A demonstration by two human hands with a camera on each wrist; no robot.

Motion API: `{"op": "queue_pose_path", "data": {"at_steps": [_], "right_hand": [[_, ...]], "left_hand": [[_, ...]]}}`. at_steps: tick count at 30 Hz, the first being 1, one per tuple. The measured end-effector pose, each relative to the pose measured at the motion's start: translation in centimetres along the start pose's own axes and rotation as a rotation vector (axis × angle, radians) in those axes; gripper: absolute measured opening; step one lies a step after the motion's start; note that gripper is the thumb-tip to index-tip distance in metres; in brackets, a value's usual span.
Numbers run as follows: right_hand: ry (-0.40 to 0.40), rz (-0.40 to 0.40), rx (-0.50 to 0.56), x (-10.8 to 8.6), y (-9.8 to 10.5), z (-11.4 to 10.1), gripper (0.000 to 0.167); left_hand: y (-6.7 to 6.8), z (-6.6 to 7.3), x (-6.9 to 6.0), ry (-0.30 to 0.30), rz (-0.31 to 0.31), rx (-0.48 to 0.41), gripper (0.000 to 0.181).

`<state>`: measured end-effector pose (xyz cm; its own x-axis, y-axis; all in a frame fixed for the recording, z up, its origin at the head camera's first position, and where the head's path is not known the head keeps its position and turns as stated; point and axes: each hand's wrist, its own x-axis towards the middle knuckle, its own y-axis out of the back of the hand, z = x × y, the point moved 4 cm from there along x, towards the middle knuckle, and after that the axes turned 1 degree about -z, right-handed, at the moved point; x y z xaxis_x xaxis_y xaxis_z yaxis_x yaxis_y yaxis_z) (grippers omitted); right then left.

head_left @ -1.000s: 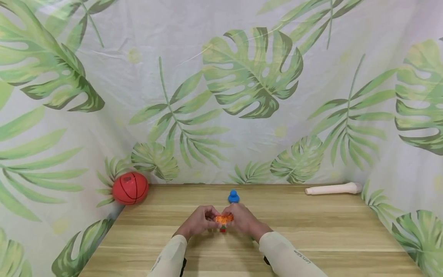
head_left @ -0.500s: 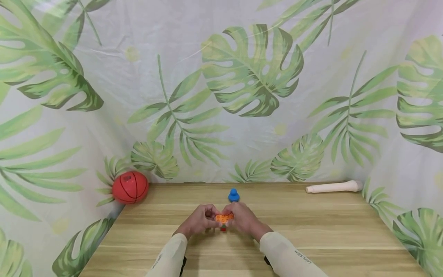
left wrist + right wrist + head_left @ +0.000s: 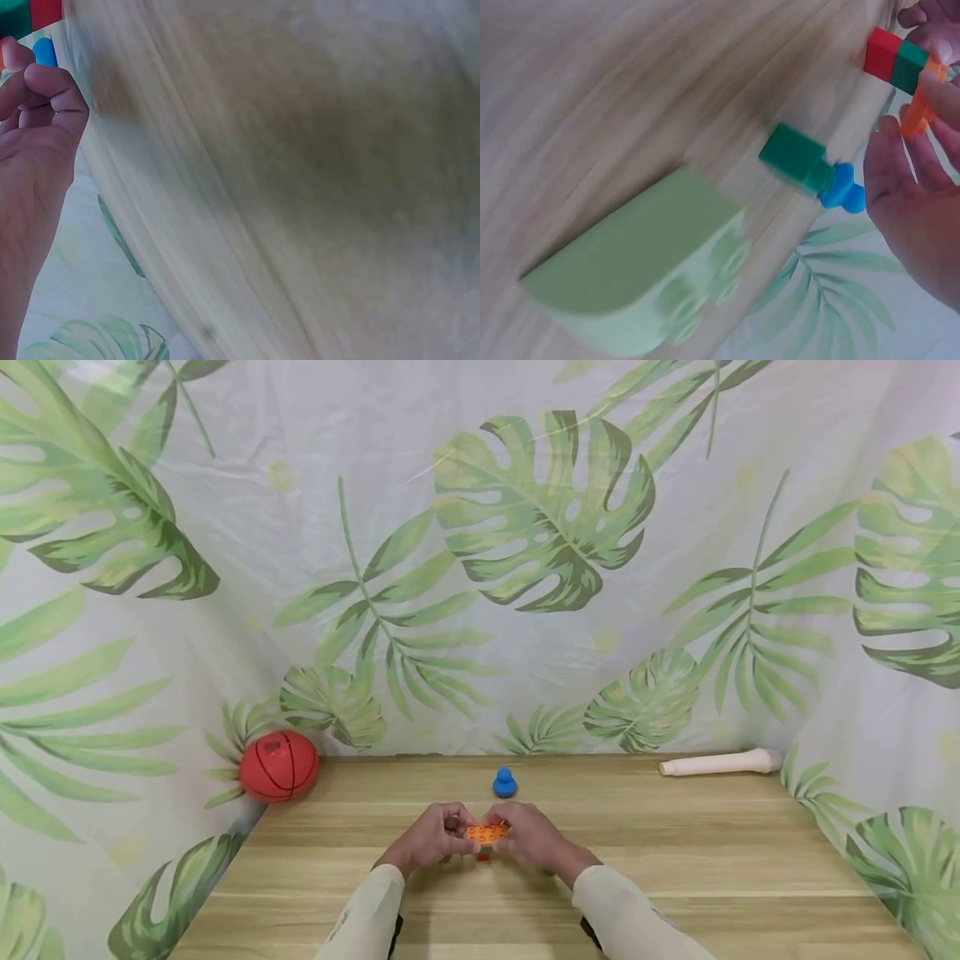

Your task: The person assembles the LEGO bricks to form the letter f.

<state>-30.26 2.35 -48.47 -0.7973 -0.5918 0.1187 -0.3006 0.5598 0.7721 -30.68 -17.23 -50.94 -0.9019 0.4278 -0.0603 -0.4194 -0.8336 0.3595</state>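
Observation:
An orange toy building brick (image 3: 486, 834) sits on a green brick (image 3: 908, 66) with a red brick (image 3: 883, 54) beneath, as a small stack at the table's middle. My left hand (image 3: 431, 843) pinches the orange brick's left end between thumb and fingers. At its right end, my right hand (image 3: 531, 842) grips it, thumb on one side and fingertips on the other. Only the left fingers (image 3: 56, 86) and part of the stack show in the left wrist view.
A blue knob-shaped piece (image 3: 505, 783) stands behind the hands. In the right wrist view lie another green brick (image 3: 795, 154) and a light green curved brick (image 3: 637, 262). A red ball (image 3: 279, 767) sits back left, a pale microphone-shaped object (image 3: 722, 762) back right.
My right hand and forearm have shifted slightly to the right. More of the green brick shows under the orange one. The left hand has hardly moved.

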Motion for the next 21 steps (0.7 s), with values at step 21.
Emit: {"op": "queue_pose_path", "data": {"at_steps": [21], "right_hand": [[-0.085,-0.192,0.333,-6.5,3.7,7.2,0.043]], "left_hand": [[0.1,-0.5,0.3,0.003,0.011,0.011,0.027]]}}
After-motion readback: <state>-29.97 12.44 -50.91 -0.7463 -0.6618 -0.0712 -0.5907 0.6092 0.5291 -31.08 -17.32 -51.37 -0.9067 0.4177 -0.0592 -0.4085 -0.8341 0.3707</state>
